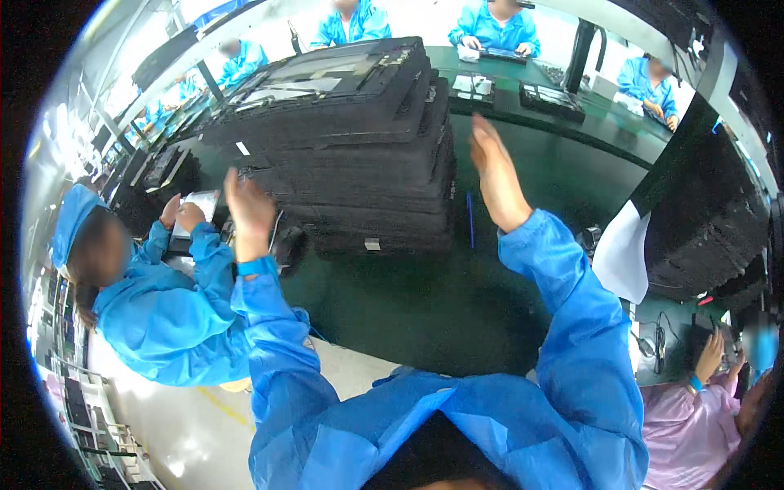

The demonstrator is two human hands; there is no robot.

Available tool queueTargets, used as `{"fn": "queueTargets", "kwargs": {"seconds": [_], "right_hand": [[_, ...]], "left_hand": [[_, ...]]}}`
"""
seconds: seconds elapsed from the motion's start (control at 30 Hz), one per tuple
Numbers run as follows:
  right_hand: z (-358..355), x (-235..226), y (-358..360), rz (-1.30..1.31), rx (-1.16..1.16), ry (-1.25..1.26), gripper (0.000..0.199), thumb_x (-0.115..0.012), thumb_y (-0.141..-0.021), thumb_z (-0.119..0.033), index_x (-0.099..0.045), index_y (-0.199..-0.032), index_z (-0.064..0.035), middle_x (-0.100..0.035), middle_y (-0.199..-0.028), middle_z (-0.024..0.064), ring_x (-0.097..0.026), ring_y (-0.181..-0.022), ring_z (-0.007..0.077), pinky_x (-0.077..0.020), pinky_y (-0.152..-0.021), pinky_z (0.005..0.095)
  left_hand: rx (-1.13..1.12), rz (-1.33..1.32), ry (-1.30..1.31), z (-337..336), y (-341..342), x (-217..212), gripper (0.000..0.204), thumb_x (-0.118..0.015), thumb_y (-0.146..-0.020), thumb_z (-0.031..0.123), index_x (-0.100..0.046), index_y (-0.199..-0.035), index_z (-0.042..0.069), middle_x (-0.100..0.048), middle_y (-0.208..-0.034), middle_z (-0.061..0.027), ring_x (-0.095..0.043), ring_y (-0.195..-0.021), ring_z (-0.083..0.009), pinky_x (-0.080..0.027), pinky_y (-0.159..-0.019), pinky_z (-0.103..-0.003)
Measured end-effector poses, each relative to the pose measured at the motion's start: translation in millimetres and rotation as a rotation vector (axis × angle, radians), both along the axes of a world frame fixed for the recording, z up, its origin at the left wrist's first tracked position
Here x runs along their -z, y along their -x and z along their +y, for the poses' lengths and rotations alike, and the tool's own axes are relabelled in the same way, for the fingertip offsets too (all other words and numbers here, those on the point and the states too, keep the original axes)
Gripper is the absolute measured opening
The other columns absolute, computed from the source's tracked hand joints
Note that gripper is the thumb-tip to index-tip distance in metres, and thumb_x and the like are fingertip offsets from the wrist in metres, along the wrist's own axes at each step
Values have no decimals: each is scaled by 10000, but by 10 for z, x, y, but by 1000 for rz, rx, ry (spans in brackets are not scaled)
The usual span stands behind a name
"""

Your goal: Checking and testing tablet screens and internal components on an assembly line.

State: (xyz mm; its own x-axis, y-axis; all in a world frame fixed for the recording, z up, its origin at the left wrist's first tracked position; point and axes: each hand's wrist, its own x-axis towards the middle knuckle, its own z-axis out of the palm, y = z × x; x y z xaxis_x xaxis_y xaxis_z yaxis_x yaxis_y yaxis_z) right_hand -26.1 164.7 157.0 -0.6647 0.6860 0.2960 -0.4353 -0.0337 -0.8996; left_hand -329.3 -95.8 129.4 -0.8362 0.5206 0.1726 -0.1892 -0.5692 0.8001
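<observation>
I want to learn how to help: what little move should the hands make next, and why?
Maybe bring the right hand in toward the black stack: both hands are open, with the left hand near the stack's other side, while green table shows between the right hand and stack.

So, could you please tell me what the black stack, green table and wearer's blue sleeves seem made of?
Black stack: perhaps foam or plastic; its sides look dull and matte.
Green table: possibly rubber-matted or laminate; smooth, faintly shiny.
Blue sleeves: thin cloth, likely synthetic; creased, slightly glossy.
</observation>
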Motion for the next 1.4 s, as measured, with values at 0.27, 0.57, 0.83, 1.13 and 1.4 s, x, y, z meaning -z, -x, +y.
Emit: {"fn": "queueTargets", "kwargs": {"seconds": [0.27,0.57,0.83,1.13,1.4], "right_hand": [[-479,-858,303,33,156,-720,556,-455,-939,-347,-328,-1384,-39,-312,-1432,144,-279,-1329,241,-207,-1081,329],[-737,-1061,130,235,164,-590,702,-429,-940,-422,-251,-1347,121,-337,-1370,267,-304,-1301,311,-221,-1066,318],[-1300,-926,-476,518,-116,-529,496,-539,-904,-221,-342,-1261,61,-481,-1149,161,-476,-1059,202,-392,-870,287],[-1744,-65,-945,392,-137,-897,1097,-589,-710,-599,-129,-1359,156,-66,-1425,360,-39,-1334,511,-61,-1087,506],[-1859,891,-1531,24,-243,-665,1028,-557,-746,-539,-111,-1374,141,-45,-1438,344,-11,-1361,450,-23,-1090,481]], "left_hand": [[-305,79,-61,278,-587,-1242,515,-479,-876,480,-518,-1200,82,-543,-1204,-54,-472,-1123,-202,-334,-942,-340],[-486,471,-87,281,-826,-1355,531,-449,-910,460,-519,-1225,38,-572,-1169,-89,-519,-1090,-220,-393,-958,-380],[-736,439,-158,-304,-1591,-1201,635,-467,-835,542,-504,-1226,43,-521,-1251,-123,-466,-1168,-295,-348,-988,-480],[-981,362,-12,-1562,-2396,-251,656,-451,-849,515,-428,-1308,47,-489,-1289,-111,-481,-1161,-258,-369,-987,-399],[-741,145,142,-1356,-3275,746,692,-460,-845,511,-366,-1356,53,-469,-1306,-111,-468,-1173,-250,-346,-1007,-391]]}}
